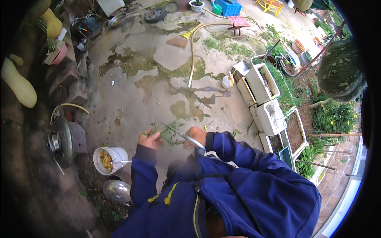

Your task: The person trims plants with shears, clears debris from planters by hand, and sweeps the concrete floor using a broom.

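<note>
My left hand [151,139] pinches a bunch of thin green leafy stems [169,134] in front of my body. The stems fan out to the right, over the concrete. Closed around a grey, tube-like handle is my right hand [197,136]. From that handle [193,140] a thin dark blade or rod reaches up and left across the greens; the exact kind of tool cannot be told. At my left stands a white plastic bucket [120,154] holding yellow-orange scraps [105,159], with a light-coloured handle lying over its side.
A shiny round metal vessel [117,190] sits below the bucket. Left of it stands a wheel [66,142]. White planter boxes [269,117] line the right side. A broom [181,40], a hose [193,56] and a pink-topped stool [239,22] are farther off. A large green gourd [342,70] hangs at right.
</note>
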A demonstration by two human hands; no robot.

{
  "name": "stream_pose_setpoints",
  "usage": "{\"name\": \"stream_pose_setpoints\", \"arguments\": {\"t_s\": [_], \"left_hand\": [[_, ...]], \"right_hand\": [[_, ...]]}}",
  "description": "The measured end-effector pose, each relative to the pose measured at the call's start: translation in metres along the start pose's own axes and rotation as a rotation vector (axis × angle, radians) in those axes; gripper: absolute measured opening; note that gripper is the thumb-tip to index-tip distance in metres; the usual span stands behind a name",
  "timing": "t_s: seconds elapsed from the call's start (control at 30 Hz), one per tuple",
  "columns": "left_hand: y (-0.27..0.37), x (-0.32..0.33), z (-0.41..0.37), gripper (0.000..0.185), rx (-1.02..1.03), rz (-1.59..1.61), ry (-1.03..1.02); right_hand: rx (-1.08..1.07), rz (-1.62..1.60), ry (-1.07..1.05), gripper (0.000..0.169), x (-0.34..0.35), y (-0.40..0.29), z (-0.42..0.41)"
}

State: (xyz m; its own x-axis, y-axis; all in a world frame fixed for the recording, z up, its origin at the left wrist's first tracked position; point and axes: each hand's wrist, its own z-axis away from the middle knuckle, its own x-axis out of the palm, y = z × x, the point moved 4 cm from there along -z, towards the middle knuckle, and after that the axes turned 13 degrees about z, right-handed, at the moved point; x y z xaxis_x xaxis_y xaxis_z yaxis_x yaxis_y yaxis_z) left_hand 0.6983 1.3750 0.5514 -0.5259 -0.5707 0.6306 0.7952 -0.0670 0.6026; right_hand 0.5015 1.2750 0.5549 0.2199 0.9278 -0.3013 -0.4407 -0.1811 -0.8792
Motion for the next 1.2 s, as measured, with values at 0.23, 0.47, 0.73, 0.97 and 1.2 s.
{"name": "stream_pose_setpoints", "arguments": {"t_s": [0.23, 0.47, 0.73, 0.97, 1.2], "left_hand": [[-0.014, -0.001, -0.025, 0.012, 0.004, 0.221, -0.087], [0.065, -0.083, -0.056, 0.026, 0.236, -0.160, 0.024], [0.131, -0.083, -0.065, 0.090, 0.717, -1.484, 0.219], [0.112, -0.073, -0.078, 0.067, 0.665, -1.342, 0.022], [0.025, -0.042, -0.101, 0.045, -0.070, -0.580, -0.171]], "right_hand": [[0.105, -0.647, -0.065, 0.022, -0.007, -0.042, -0.002], [0.265, 0.497, 0.224, 0.036, -0.034, -0.005, -0.037], [0.376, 0.807, 0.507, 0.026, -0.027, -0.027, -0.046], [0.498, 0.969, 0.360, 0.022, -0.034, -0.038, -0.054], [0.427, 0.886, 0.650, 0.032, -0.016, -0.071, -0.039]]}}
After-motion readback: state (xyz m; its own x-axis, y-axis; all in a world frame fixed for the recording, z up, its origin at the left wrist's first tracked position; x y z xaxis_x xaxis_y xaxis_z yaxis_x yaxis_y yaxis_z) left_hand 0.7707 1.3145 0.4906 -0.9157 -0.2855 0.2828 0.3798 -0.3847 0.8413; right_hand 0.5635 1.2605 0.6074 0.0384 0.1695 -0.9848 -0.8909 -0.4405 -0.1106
